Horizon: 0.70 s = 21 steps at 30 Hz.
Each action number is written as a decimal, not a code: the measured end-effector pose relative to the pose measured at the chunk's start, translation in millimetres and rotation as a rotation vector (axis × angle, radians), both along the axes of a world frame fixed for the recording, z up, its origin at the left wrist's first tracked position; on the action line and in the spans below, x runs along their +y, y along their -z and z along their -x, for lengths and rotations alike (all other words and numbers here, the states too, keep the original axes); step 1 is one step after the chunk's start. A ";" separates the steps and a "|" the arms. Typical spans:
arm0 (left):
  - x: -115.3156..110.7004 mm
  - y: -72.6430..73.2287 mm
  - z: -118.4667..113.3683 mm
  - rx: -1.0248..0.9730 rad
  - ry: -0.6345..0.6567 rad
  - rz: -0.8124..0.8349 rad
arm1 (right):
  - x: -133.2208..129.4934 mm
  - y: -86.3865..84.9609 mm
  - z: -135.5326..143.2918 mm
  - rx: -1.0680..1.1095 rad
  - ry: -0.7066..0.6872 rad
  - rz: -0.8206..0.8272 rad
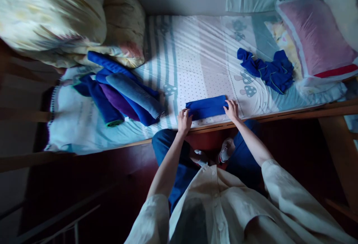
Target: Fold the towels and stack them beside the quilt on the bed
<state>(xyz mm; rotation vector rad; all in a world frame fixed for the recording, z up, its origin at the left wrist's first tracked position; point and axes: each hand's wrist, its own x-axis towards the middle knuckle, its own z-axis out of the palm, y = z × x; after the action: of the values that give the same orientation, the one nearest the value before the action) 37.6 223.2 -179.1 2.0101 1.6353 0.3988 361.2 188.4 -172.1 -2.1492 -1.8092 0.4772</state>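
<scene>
A blue cloth, folded into a long flat strip [207,108], lies on the bed near its front edge. My left hand [184,122] has curled fingers at the strip's left end, and the thumb points inward over it. At the opposite end, my right hand [231,110] pinches the short edge between thumb and fingers. Off to the right lies a crumpled blue garment [268,69] with thin light piping. Several rolled clothes sit in a pile on the left, among them a grey-blue roll [134,93] and a purple roll [119,102].
The bed's patterned sheet [192,61] stretches back to the wall. Large bundled quilts [123,24] fill the back left. A pink pillow [321,39] leans at the right end. A wooden bed rail [302,113] runs along the front, just above my knees.
</scene>
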 end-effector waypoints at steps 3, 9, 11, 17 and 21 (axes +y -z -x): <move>-13.6 6.0 -7.1 0.041 0.269 -0.045 | -14.0 -0.9 5.5 -0.042 -0.273 -0.038; -12.5 17.4 -19.7 0.221 0.364 -0.021 | -14.2 4.6 4.4 -0.132 -0.363 -0.007; -9.3 16.7 -18.0 0.252 0.389 -0.026 | -12.7 4.5 3.6 -0.151 -0.346 -0.001; -37.1 11.5 7.0 0.263 0.538 -0.030 | -47.9 -2.0 -2.1 -0.129 -0.399 0.011; -54.2 7.7 21.7 0.156 0.520 -0.019 | -61.9 -6.8 -9.0 -0.049 -0.387 0.048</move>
<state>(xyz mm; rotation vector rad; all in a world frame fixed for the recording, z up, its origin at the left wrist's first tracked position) 15.9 169.0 -186.8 2.4251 1.1242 0.0661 370.2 126.5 -165.3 -1.8519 -2.2737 0.5612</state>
